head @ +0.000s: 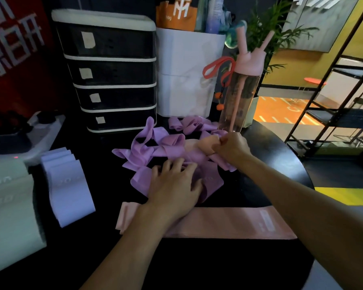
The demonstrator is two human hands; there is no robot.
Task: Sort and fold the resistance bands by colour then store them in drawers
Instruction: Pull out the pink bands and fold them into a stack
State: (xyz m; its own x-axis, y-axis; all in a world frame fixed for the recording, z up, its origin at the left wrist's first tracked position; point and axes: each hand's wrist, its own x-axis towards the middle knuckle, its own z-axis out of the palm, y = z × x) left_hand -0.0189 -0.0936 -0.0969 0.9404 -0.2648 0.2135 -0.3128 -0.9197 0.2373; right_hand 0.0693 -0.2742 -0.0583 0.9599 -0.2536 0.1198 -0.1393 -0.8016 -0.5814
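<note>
Toward the far right of the tangled purple bands, a peach band lies partly buried, its long axis running left to right. The right hand pinches its right end between thumb and curled fingers, so the band runs leftward from that grip, under purple loops. The left hand rests nearer, fingers spread flat on the heap, judged to be pinning it. A flat pink band lies nearest; the lilac stack and pale green stack sit left; the drawer unit stands beyond.
</note>
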